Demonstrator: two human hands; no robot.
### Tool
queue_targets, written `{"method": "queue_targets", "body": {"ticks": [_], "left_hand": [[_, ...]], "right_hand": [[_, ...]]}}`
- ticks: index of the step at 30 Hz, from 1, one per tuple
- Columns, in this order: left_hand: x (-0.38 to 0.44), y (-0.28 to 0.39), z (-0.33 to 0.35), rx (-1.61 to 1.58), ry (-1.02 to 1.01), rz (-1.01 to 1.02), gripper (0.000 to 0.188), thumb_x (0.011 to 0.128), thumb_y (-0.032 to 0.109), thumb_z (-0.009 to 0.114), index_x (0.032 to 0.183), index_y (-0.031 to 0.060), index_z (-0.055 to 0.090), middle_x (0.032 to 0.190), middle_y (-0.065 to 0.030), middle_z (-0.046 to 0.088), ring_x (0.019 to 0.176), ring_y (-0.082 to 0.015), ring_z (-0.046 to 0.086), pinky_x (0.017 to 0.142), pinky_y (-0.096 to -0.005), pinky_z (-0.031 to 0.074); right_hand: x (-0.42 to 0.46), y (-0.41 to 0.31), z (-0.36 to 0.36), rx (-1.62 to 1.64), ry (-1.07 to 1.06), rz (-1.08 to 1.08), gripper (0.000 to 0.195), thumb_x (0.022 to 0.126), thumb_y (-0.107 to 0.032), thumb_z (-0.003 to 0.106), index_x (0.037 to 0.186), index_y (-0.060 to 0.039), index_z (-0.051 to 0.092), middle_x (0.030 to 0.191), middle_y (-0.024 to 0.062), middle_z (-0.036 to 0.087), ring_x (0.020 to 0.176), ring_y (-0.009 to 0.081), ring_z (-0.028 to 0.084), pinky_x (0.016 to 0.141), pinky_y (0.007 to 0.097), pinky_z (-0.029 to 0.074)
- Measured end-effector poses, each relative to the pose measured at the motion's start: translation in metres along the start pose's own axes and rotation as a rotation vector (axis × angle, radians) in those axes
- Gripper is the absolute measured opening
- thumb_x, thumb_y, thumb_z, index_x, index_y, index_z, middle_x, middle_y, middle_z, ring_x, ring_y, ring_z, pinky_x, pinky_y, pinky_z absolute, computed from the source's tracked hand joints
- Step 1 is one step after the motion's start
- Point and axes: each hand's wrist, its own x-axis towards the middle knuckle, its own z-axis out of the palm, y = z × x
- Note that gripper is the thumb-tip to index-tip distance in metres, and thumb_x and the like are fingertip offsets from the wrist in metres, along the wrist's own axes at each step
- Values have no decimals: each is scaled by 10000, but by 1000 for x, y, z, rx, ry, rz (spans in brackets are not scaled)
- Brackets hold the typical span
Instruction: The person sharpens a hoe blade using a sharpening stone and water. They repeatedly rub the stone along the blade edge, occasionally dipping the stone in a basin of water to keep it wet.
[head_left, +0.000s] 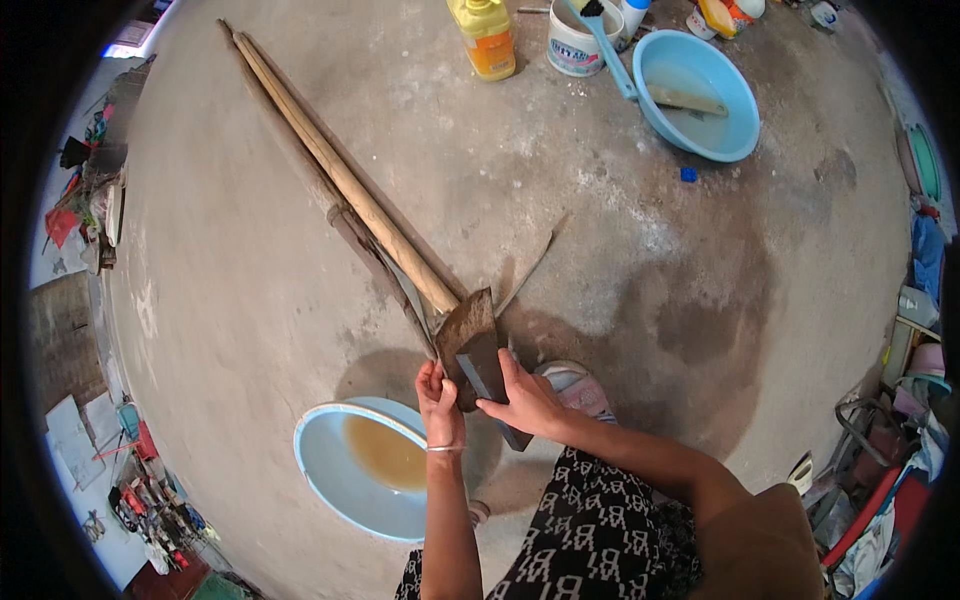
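Note:
A hoe with a rusty metal blade (466, 321) and a pale wooden handle (352, 191) lies before me, its blade tilted up near my feet. My right hand (525, 397) grips a dark rectangular sharpening stone (484, 367) with thumb and fingers, laid over the blade's face. At the blade's left edge, my left hand (441, 401) pinches the metal between thumb and fingers; the exact contact is partly hidden. A darker wooden pole (360, 232) runs beside the hoe handle, its near end close to my left fingers. Beyond the blade, a thin curved strip (529, 270) sticks out.
A light-blue basin (322, 472) of brownish water stands beside my left forearm. Farther off are another blue basin (739, 112) holding a brush, a white bucket (574, 56), a blue-handled brush (611, 56), a yellow jug (487, 45) and a small blue block (688, 175). Household clutter lines both sides.

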Motion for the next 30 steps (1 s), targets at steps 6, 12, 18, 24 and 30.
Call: {"method": "queue_targets", "body": {"ticks": [6, 12, 18, 24, 30], "left_hand": [[3, -6, 4, 40, -1, -34, 639, 839, 169, 693, 1345, 34, 327, 1341, -103, 440, 1228, -202, 418, 1051, -328, 294], [6, 0, -1, 13, -3, 8, 646, 834, 152, 697, 1350, 46, 322, 1337, -103, 427, 1218, -193, 415, 1048, -320, 297], [0, -3, 2, 12, 8, -8, 649, 818, 159, 719, 1335, 50, 342, 1328, -89, 436, 1205, -190, 425, 1040, -322, 311], [10, 3, 16, 42, -23, 10, 625, 837, 184, 705, 1325, 37, 345, 1322, -93, 449, 1196, -196, 443, 1037, -329, 322], [0, -2, -3, 38, -7, 13, 645, 816, 196, 727, 1315, 41, 349, 1327, -109, 442, 1239, -218, 419, 1069, -357, 299]], "right_hand": [[40, -7, -17, 126, 67, 217, 821, 798, -304, 706, 1337, 75, 217, 1054, 319, 570, 918, 460, 604, 744, 448, 509], [13, -1, 2, 27, 91, 20, 852, 787, -302, 702, 1332, 115, 197, 1067, 355, 547, 928, 478, 594, 743, 472, 508], [3, -2, 2, 125, -25, 75, 846, 788, -312, 694, 1329, 118, 205, 1055, 359, 546, 871, 486, 602, 719, 492, 512], [48, -14, -19, 34, 134, 20, 868, 772, -295, 718, 1354, 81, 195, 1062, 329, 560, 903, 466, 597, 709, 473, 511], [0, 4, 0, -38, -81, 14, 866, 767, -297, 708, 1343, 73, 178, 1103, 327, 536, 868, 476, 601, 681, 503, 517]]}}
